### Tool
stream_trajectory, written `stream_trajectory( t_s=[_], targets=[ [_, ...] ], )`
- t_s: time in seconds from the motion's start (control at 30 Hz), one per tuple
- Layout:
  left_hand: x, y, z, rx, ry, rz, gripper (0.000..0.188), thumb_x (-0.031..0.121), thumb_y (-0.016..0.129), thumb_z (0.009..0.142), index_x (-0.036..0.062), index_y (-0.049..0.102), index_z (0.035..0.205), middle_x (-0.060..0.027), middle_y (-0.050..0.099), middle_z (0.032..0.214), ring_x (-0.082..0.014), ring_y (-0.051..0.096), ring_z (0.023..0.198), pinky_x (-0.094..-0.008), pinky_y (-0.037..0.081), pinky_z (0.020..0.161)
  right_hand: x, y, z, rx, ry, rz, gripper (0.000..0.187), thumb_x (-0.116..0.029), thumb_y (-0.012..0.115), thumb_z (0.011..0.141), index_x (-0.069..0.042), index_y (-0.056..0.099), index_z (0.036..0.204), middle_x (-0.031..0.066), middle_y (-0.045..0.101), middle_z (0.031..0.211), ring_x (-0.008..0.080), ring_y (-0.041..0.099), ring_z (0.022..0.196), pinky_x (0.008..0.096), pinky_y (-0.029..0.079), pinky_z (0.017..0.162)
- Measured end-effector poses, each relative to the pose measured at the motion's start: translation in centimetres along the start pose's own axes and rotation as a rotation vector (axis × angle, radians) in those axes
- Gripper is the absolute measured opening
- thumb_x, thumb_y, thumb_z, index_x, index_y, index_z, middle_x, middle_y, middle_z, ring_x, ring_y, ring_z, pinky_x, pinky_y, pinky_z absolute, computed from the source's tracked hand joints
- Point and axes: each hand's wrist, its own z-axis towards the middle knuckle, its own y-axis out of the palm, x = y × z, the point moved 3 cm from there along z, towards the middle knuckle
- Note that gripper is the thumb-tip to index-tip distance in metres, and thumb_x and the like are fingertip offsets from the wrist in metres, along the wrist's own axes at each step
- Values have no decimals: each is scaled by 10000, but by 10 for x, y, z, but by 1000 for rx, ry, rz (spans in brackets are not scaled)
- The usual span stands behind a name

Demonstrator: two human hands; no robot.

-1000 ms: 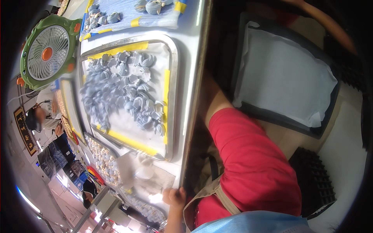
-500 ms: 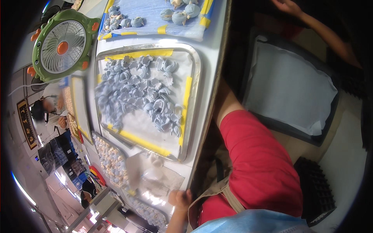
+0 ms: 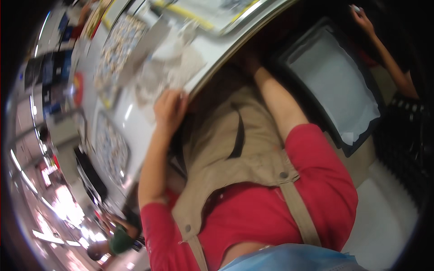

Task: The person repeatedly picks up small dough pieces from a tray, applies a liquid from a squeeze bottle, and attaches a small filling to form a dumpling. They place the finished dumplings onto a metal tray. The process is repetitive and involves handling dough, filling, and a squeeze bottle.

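One left hand (image 3: 169,108), white table (image 3: 135,122) edge

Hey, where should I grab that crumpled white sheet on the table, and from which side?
Probably the near corner of the sheet, which lies by the table edge right at the left hand. Come in from the person's own side and pinch a raised crease. The sheet looks limp and rumpled, so its folds give purchase. The picture is blurred, so this is tentative.
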Motion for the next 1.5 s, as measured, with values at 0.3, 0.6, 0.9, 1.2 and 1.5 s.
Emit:
stream_trajectory(
  t_s=[0.3,0.6,0.9,1.2,1.5],
  targets=[
    [1,-78,-231,826,-870,-277,70,64,572,866,20,598,913,-17,581,738,-76,520,623,-219,443,567,122,68,-213,-182,445,415,325,-237,535,792,21,621,970,247,626,928,343,620,878,417,465,727],
    [34,-17,-326,620,-1235,-230,133,140,577,863,11,608,868,-28,573,696,-91,539,653,-239,443,618,182,76,-312,-352,471,218,404,-295,598,761,36,617,992,265,620,952,351,608,942,401,466,754],
    [27,-10,-324,640,-1226,-132,83,158,611,761,101,600,820,-77,547,719,-245,558,649,-347,443,592,154,15,-246,-394,257,35,415,-302,606,759,34,616,1003,263,619,964,350,604,960,397,467,764],
    [41,-5,-330,718,-1108,-147,82,187,585,779,113,593,813,-67,563,741,-246,572,663,-356,442,584,101,-25,-185,-362,-38,-148,426,-309,615,758,31,616,1014,262,617,977,349,599,977,393,467,775],
    [39,-4,-283,683,-953,-229,56,167,561,786,121,570,818,-92,563,759,-296,576,695,-401,447,591,105,-77,-126,-76,-76,175,457,-329,636,755,21,611,1049,251,613,1018,347,573,1038,382,460,823]
  ],
)
